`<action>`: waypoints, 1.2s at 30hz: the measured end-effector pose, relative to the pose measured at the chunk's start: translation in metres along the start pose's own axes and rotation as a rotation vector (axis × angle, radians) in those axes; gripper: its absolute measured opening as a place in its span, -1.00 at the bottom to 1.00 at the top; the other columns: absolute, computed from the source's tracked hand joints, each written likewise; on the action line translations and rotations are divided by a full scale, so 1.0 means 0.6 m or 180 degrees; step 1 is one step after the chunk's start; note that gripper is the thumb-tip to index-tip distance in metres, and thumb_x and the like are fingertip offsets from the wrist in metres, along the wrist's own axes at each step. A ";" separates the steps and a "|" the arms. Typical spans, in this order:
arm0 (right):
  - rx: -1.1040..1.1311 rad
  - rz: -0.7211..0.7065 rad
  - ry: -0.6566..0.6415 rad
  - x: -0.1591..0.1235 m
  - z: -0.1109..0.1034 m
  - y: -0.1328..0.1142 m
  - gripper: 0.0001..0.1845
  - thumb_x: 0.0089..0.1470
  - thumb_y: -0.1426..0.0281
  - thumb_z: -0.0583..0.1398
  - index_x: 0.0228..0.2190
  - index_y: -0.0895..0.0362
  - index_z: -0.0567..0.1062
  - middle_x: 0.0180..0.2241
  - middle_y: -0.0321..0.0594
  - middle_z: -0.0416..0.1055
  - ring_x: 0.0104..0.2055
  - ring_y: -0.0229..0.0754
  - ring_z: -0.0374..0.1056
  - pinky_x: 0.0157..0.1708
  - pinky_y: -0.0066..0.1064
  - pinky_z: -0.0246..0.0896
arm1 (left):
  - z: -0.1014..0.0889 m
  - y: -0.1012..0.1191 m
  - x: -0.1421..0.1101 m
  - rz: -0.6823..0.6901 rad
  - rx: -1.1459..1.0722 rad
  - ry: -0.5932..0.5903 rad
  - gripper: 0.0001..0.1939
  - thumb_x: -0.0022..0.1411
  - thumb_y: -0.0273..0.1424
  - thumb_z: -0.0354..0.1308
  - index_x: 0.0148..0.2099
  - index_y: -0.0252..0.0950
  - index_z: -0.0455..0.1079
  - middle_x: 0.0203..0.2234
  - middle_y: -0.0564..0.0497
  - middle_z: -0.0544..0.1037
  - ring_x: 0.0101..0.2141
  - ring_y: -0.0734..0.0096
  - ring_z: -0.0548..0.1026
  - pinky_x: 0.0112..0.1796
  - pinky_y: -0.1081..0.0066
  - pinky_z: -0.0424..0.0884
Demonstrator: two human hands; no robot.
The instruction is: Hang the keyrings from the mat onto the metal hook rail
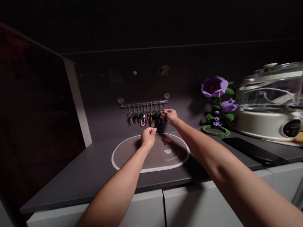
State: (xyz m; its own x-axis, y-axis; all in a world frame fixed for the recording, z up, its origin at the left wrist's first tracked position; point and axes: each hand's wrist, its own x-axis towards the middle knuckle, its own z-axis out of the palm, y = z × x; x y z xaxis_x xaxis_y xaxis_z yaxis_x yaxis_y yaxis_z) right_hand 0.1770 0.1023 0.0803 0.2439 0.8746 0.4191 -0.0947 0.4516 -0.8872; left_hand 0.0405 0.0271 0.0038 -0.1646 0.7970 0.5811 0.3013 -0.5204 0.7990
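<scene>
Two bare forearms, the left forearm (pixel 119 184) and the right forearm (pixel 225 167), reach forward over the table (pixel 76 169). Both end in closed hands. On the left hand (pixel 148 136) the fingers curl in and the thumb lies along the forefinger; whether it pinches something small, I cannot tell. The right hand (pixel 170 116), higher and a little farther off, has thumb and fingertips closed on the rightmost bunch of keys (pixel 163 118), which has a red piece hanging just left of the fingers.

From there the row of keys (pixel 131 119) runs off to the left of the right hand, above and beyond the left hand; a pink loop (pixel 143 121) dangles among them. Just above both hands is the clear rail (pixel 146 103) with its hooks.

Below the left hand lies an oval mat (pixel 129 154) with a pale rim, and on it, below the right hand, a red item (pixel 167 139) with what looks like a key. Well right of the right hand stand purple flowers (pixel 214 87), a black slab (pixel 252 151) and a white appliance (pixel 263 122).
</scene>
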 end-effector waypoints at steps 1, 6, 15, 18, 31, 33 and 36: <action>-0.0011 -0.0017 -0.0017 -0.001 -0.002 -0.001 -0.94 -0.13 0.53 0.15 -0.59 0.21 0.38 -0.71 -0.35 0.31 -0.67 -0.39 0.17 -0.60 -0.53 0.12 | 0.000 -0.001 0.000 0.0018 0.0004 -0.0028 -0.78 0.03 -0.29 0.06 -0.46 -0.35 0.40 -0.58 0.02 0.46 -0.52 0.45 0.34 -0.42 0.46 0.21; -0.0122 -0.0097 -0.0034 -0.009 -0.017 -0.003 -0.91 -0.21 0.58 0.19 -0.52 0.23 0.44 -0.57 -0.28 0.41 -0.54 -0.38 0.25 -0.44 -0.51 0.18 | 0.000 -0.005 -0.003 0.0219 0.0223 -0.0221 -0.79 0.03 -0.31 0.07 -0.48 -0.33 0.42 -0.57 0.00 0.48 -0.51 0.41 0.36 -0.41 0.44 0.22; -0.0306 -0.0123 -0.0431 -0.051 -0.053 0.014 -0.82 -0.20 0.50 0.19 -0.42 0.25 0.45 -0.47 -0.24 0.43 -0.46 -0.37 0.24 -0.32 -0.47 0.17 | -0.001 0.003 -0.010 0.0339 0.0884 -0.0636 -0.81 0.09 -0.38 0.05 -0.40 -0.36 0.45 -0.52 -0.01 0.51 -0.48 0.44 0.40 -0.39 0.47 0.25; -0.0320 -0.0014 -0.0546 -0.073 -0.068 0.023 -0.83 -0.19 0.49 0.18 -0.42 0.24 0.45 -0.51 -0.27 0.39 -0.50 -0.39 0.19 -0.38 -0.49 0.15 | -0.001 0.003 -0.012 0.0335 0.0983 -0.0757 -0.82 0.09 -0.39 0.05 -0.39 -0.36 0.45 -0.51 -0.02 0.51 -0.46 0.44 0.41 -0.38 0.48 0.27; -0.1210 0.0533 -0.0803 -0.132 -0.113 0.079 -0.92 -0.22 0.55 0.17 -0.53 0.21 0.39 -0.66 -0.36 0.27 -0.62 -0.42 0.12 -0.57 -0.57 0.04 | 0.025 -0.020 0.000 -0.0103 0.1430 -0.1006 -0.81 0.01 -0.48 0.13 -0.26 -0.36 0.45 -0.41 -0.06 0.53 -0.42 0.43 0.42 -0.32 0.46 0.29; -0.1538 0.0359 -0.0849 -0.131 -0.114 0.085 -0.94 -0.23 0.51 0.19 -0.56 0.21 0.40 -0.67 -0.36 0.28 -0.62 -0.42 0.11 -0.58 -0.57 0.02 | 0.029 -0.018 0.009 -0.0134 0.1591 -0.1031 -0.83 -0.01 -0.47 0.15 -0.30 -0.36 0.46 -0.43 -0.06 0.52 -0.43 0.43 0.41 -0.34 0.46 0.28; -0.1941 0.0125 -0.0891 -0.129 -0.116 0.087 -0.93 -0.21 0.45 0.19 -0.57 0.22 0.43 -0.67 -0.34 0.31 -0.61 -0.41 0.12 -0.57 -0.57 0.01 | 0.036 -0.013 0.019 -0.0170 0.1779 -0.1121 -0.87 -0.02 -0.40 0.17 -0.39 -0.36 0.47 -0.49 -0.05 0.51 -0.48 0.43 0.38 -0.39 0.46 0.26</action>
State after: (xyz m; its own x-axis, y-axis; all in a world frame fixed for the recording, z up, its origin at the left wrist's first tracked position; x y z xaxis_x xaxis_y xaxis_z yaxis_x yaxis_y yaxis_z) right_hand 0.2204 0.0460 -0.0121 -0.0159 0.9382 0.3457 0.4839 0.3098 -0.8185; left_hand 0.0566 0.0468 0.0009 0.0956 0.9193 0.3819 0.7589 -0.3156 0.5697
